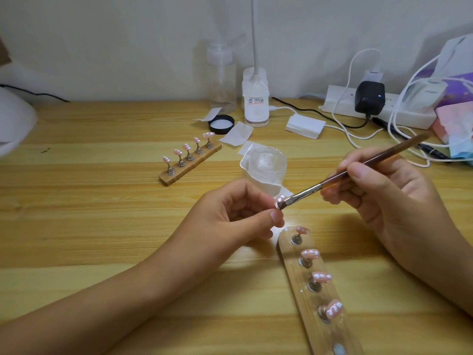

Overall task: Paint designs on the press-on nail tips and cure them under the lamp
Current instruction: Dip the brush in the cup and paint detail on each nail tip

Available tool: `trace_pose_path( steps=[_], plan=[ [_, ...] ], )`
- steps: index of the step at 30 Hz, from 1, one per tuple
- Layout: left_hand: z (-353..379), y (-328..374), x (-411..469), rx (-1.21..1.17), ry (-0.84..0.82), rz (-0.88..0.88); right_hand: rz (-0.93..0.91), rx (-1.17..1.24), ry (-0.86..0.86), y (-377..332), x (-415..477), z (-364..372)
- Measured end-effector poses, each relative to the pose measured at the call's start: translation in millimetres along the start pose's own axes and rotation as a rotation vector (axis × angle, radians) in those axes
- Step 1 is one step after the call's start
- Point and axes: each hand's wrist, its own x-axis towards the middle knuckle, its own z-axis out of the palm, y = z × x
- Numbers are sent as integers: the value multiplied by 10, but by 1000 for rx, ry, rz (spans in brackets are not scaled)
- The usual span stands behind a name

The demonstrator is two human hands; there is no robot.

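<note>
Head view is showing us pinching one nail tip (pixel 280 201) between the thumb and fingers (pixel 276 217) of our left hand (pixel 230 216), holding it over the worktop (pixel 102 201) just beyond the near holder strip (pixel 307 252). Our right hand (pixel 384 190) is gripping the brush (pixel 332 179), fingers curled round its handle. Its long axis is slanting from upper right down to lower left, bristles touching the tip, so any stroke is running leftward.
</note>
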Motion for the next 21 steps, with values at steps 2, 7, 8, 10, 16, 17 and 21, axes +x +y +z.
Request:
trace_pose_path(
  steps=[2, 7, 8, 10, 16, 17, 21],
  plan=[
    [0, -5, 4, -2, 1, -4, -12, -25, 19, 9, 1, -13],
    [-8, -8, 3, -16, 9, -3, -40, -57, 49, 19, 7, -44],
    [-6, -8, 2, -7, 8, 0, -52, -55, 54, 37, 10, -68],
    [-5, -8, 3, 6, 10, 12, -74, -41, 71, 35, 10, -84],
    [-13, -2, -3, 48, 7, 49, -93, 0, 11, 30, 1, -98],
    [-11, -6, -2, 55, 8, 50, -89, 5, -3, 20, -4, -87],
    [-9, -19, 6, 54, 18, 40, -78, -1, -19, 12, -17, -66]
  ],
)
